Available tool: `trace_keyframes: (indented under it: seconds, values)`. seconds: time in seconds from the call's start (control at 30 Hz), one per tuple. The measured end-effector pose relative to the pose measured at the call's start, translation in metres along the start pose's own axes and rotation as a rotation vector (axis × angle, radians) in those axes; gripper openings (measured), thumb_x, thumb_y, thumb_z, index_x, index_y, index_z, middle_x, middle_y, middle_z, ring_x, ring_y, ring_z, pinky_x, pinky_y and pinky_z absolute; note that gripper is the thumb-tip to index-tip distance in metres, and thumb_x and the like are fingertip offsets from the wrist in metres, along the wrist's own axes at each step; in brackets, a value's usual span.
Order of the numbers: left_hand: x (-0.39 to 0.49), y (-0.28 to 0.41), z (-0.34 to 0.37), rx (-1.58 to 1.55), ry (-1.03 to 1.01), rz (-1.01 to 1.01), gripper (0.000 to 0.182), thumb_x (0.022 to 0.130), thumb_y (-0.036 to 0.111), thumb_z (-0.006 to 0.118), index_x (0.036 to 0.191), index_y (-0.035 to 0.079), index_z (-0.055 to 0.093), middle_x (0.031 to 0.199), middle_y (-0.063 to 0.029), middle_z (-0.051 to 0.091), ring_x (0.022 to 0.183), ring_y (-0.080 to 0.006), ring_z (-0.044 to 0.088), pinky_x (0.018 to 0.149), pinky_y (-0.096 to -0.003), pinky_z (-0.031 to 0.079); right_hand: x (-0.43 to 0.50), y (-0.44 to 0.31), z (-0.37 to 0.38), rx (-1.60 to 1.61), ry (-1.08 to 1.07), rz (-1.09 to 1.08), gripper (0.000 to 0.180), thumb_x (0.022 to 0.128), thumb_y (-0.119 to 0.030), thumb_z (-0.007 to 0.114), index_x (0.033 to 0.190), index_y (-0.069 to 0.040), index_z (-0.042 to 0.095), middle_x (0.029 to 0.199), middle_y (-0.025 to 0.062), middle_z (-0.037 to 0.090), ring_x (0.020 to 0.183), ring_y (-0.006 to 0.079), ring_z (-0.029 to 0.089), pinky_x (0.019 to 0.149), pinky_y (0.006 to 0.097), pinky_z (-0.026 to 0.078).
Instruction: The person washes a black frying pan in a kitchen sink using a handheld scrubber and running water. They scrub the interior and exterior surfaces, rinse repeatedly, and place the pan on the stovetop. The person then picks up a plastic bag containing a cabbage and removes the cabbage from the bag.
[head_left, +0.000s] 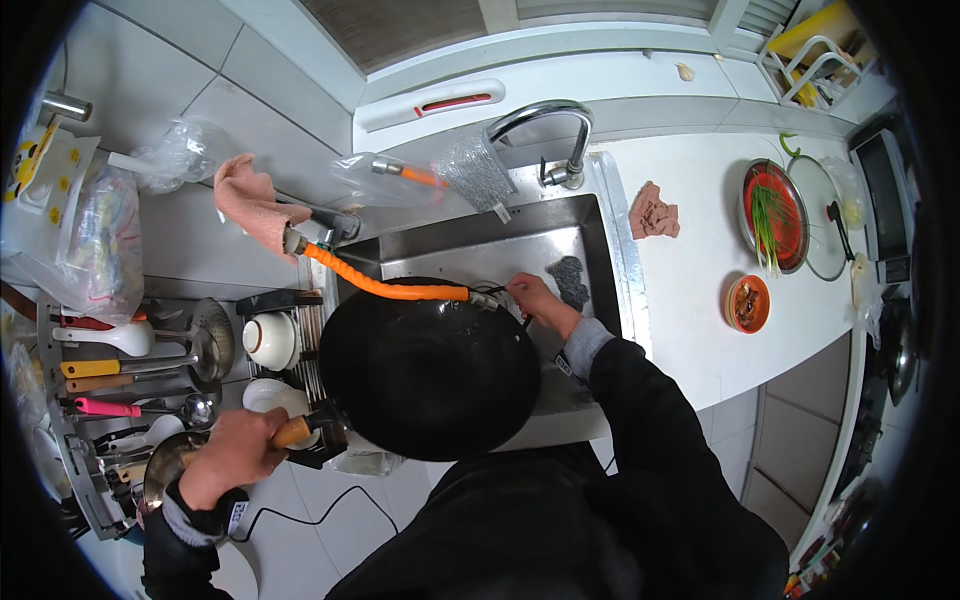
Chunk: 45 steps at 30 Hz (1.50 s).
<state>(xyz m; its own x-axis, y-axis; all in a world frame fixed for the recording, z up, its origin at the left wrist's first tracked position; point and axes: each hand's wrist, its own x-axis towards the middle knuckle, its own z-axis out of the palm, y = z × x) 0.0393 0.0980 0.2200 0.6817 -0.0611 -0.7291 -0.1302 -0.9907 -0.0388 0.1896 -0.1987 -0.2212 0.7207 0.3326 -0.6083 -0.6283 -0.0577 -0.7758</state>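
A large black wok (431, 382) is tilted over the near left part of a stainless steel sink (487, 244). My left hand (244, 448) is closed around its wooden handle (291, 433). At the wok's far right rim, my right hand (531, 294) has its fingers pinched near a thin black piece, perhaps a rim handle; its exact hold is partly hidden. An orange flexible hose (382, 287) runs from a cloth-wrapped tap at the left to a metal end (482, 300) over the wok's rim. A grey mesh scourer (568, 282) lies in the sink right of my right hand.
Behind the sink arches a chrome faucet (581, 131) with a silvery cloth (476, 169) beside it. On the right counter are a pink cloth (654, 212), a bowl with green onions (772, 217), a glass lid and a small orange bowl (748, 304). Left stand utensils and a white bowl (270, 341).
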Motion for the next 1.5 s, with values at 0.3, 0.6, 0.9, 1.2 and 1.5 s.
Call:
trace_keyframes:
  seconds: [0.3,0.6,0.9,1.2,1.5]
  values:
    - [-0.057,0.008,0.014,-0.044,0.103,-0.178,0.032,0.065,0.011,0.074,0.091,0.006,0.056,0.068,-0.0154,0.061,0.069,-0.0366,0.062,0.061,-0.0443,0.048,0.012,-0.031,0.032,0.382,-0.382,0.353,0.023,0.094,-0.031,0.052,0.103,-0.012,0.061,0.053,-0.0005,0.046,0.04,0.0118,0.034,0.041,0.0244,0.034]
    - [-0.084,0.016,0.031,-0.018,0.182,-0.275,0.023,0.064,0.007,0.068,0.082,0.006,0.054,0.073,-0.0126,0.061,0.07,-0.0353,0.061,0.058,-0.0431,0.047,-0.025,-0.022,0.073,-0.199,0.121,-0.889,0.024,0.095,-0.032,0.051,0.107,-0.015,0.063,0.066,0.0018,0.058,0.055,0.0146,0.051,0.046,0.0286,0.038]
    - [-0.09,0.025,0.05,-0.081,0.167,-0.282,0.029,0.062,0.008,0.074,0.087,0.006,0.059,0.069,-0.0143,0.061,0.068,-0.0365,0.061,0.06,-0.0435,0.047,-0.006,-0.045,0.038,0.498,-0.513,0.293,0.019,0.094,-0.022,0.05,0.094,-0.006,0.059,0.063,0.0023,0.054,0.05,0.0113,0.049,0.042,0.0237,0.037]
    - [-0.089,0.015,0.057,-0.186,0.133,-0.307,0.034,0.062,0.012,0.077,0.09,0.006,0.059,0.068,-0.017,0.061,0.071,-0.0379,0.062,0.064,-0.0435,0.048,-0.029,-0.025,0.082,0.145,-0.06,-0.359,0.025,0.094,-0.017,0.047,0.114,-0.007,0.057,0.08,0.0014,0.056,0.058,0.0079,0.045,0.051,0.0225,0.038]
    - [-0.065,0.006,0.082,-0.287,0.058,-0.175,0.035,0.068,0.016,0.074,0.096,0.008,0.056,0.074,-0.0156,0.063,0.076,-0.0377,0.061,0.066,-0.0453,0.047,-0.039,-0.046,0.009,0.417,-0.174,0.319,0.031,0.089,-0.007,0.044,0.118,-0.004,0.053,0.062,-0.0011,0.043,0.046,0.0098,0.038,0.045,0.0277,0.035]
